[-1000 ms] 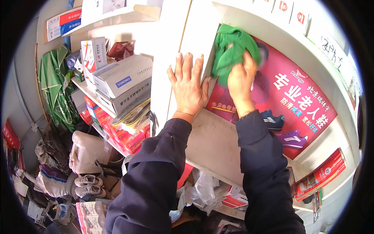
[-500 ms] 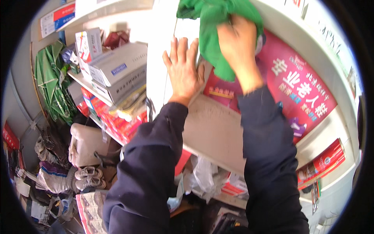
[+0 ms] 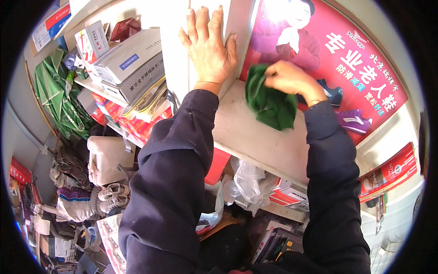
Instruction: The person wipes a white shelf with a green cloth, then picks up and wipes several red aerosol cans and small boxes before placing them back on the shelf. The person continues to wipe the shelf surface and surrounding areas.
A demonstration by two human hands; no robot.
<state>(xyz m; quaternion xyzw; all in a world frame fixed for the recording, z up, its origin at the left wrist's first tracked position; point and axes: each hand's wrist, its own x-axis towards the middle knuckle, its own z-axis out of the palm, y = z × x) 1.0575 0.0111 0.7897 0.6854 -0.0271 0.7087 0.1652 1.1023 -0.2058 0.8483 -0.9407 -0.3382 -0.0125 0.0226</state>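
Note:
My right hand (image 3: 292, 80) grips a crumpled green cloth (image 3: 271, 102) by its upper part. The cloth hangs over the white shelf board (image 3: 255, 141), a little blurred; I cannot tell whether it touches the board. Behind it stands a red poster (image 3: 360, 68) showing a person, large white characters and shoes. My left hand (image 3: 210, 48) lies flat with fingers spread against the white upright panel (image 3: 175, 64) left of the poster, holding nothing.
On the left shelves lie grey-white boxes (image 3: 132, 64) and red packages (image 3: 114, 116). A green sheet (image 3: 57, 93) hangs beyond. Lower left are a beige plastic container (image 3: 107, 157) and worn shoes (image 3: 114, 198). Under the board hang clear plastic bags (image 3: 248, 180). A red packet (image 3: 388, 173) leans at the right.
My right hand has brought the green cloth down from the top of the poster to just above the shelf board. My left hand stays flat on the panel, appearing higher in view.

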